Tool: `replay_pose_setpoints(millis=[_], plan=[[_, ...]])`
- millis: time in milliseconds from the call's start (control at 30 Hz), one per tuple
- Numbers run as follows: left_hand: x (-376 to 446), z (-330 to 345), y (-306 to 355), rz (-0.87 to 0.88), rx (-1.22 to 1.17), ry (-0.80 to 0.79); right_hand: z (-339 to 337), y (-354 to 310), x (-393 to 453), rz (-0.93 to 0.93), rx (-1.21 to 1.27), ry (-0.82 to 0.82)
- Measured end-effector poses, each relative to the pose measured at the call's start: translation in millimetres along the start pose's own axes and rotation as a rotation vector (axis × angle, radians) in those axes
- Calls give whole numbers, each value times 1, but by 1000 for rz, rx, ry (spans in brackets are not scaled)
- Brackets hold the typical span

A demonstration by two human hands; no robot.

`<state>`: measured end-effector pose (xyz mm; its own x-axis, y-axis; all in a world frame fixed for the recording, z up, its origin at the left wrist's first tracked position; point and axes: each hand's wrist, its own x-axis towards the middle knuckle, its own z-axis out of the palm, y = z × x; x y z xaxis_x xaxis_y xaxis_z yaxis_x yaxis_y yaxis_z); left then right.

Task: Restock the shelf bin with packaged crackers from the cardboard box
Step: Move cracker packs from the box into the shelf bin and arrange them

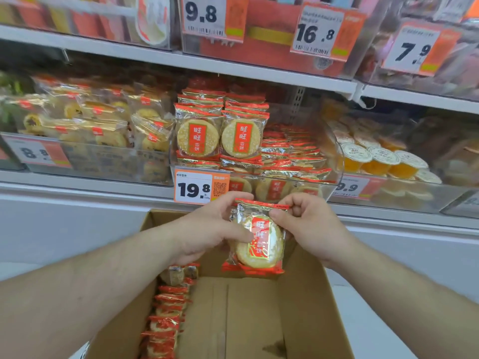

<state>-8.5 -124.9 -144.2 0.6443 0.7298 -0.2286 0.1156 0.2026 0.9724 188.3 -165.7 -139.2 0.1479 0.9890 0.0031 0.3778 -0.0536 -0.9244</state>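
A red and gold cracker packet hangs upright above the open cardboard box, held by both hands. My left hand grips its left side with the thumb across the front. My right hand pinches its top right corner. Just above and behind the hands stands the clear shelf bin, with two upright rows of the same packets at its left and flat stacks at its right. A row of packets lines the left wall inside the box.
A 19.8 price tag hangs on the bin's front. Neighbouring bins hold yellow pastries on the left and orange jelly cups on the right. An upper shelf with more bins runs overhead. A white cabinet front stands behind the box.
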Motion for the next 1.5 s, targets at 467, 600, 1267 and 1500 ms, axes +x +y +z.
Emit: replay_pose_setpoints(millis=[467, 600, 1267, 1500], plan=[[21, 11, 36, 109, 140, 100, -23, -28, -3, 158, 212, -278], [39, 7, 54, 343, 616, 407, -39, -24, 14, 274, 257, -192], [131, -38, 109, 192, 1700, 662, -72, -55, 196, 228, 214, 352], [134, -40, 105, 231, 1717, 702, -61, -47, 264, -36, 17, 381]])
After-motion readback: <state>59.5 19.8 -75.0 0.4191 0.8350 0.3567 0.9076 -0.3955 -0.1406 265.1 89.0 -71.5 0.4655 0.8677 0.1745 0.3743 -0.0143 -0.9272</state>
